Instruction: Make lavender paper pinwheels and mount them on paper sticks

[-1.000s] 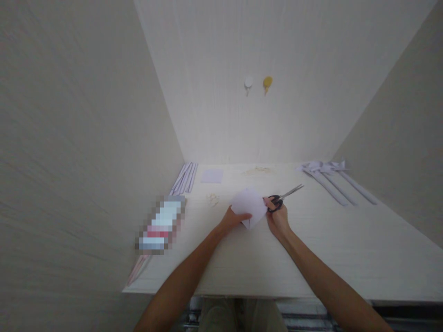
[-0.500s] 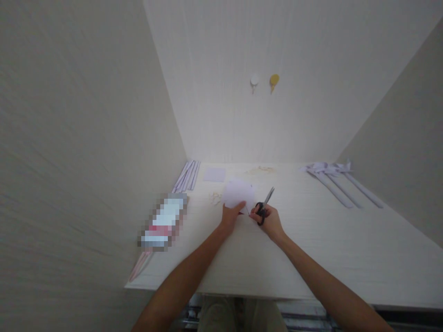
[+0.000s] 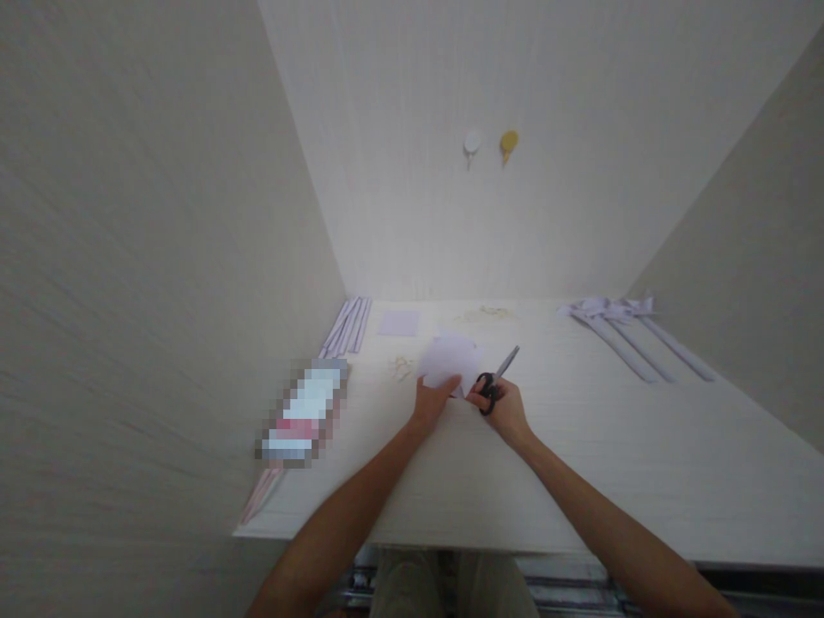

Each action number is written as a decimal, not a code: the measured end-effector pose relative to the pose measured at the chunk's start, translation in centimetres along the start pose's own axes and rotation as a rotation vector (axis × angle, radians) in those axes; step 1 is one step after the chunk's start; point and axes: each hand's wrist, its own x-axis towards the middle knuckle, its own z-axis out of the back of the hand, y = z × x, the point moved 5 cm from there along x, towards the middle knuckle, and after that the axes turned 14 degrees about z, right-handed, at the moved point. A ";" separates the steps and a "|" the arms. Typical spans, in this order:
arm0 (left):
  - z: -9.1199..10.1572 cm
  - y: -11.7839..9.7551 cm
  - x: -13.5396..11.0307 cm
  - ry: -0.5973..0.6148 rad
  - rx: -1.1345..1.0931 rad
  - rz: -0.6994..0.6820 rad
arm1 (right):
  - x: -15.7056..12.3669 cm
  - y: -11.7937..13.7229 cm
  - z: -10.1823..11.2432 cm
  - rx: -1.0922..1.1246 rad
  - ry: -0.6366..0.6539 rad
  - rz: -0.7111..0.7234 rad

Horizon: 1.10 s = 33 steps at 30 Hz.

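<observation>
My left hand (image 3: pixel 436 399) is closed on a pale lilac piece of paper (image 3: pixel 449 359), thumb on top, just above the table. In my right hand (image 3: pixel 502 403) are scissors with black handles (image 3: pixel 487 393), their blades pointing up and away to the right. The right fingertips also touch or come close to the lower right edge of the paper; I cannot tell whether they pinch it. A flat lilac square (image 3: pixel 399 324) lies beyond the left hand, and small pale scraps (image 3: pixel 402 369) lie left of the paper.
A blurred-out phone (image 3: pixel 305 412) lies on the left, with a pink strap (image 3: pixel 261 495) below it. Folded lilac strips (image 3: pixel 348 328) rest behind it. More lilac strips (image 3: pixel 614 330) lie at the back right. White (image 3: pixel 472 143) and yellow hooks (image 3: pixel 509 142) hang on the back wall.
The paper has shifted slightly to the right and tilted in my left hand. The scissor blades have swung a little to the right, and the right fingertips are closer to the paper's edge.
</observation>
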 end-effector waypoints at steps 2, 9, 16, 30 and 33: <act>0.0 -0.1 -0.1 0.001 0.007 -0.008 | 0.0 0.0 0.0 -0.010 0.002 0.006; -0.3 -0.8 -0.7 0.042 0.048 -0.055 | -0.1 0.0 0.0 -0.043 -0.005 0.009; -0.7 -1.1 -1.3 0.090 0.097 -0.074 | 0.0 0.0 0.2 -0.079 -0.015 0.000; -0.8 -0.9 -1.3 0.096 0.119 -0.109 | -0.1 -0.8 0.5 0.019 -0.084 -0.066; -0.7 -0.8 -1.3 0.097 0.099 -0.101 | 0.0 -0.9 0.6 0.034 -0.081 -0.071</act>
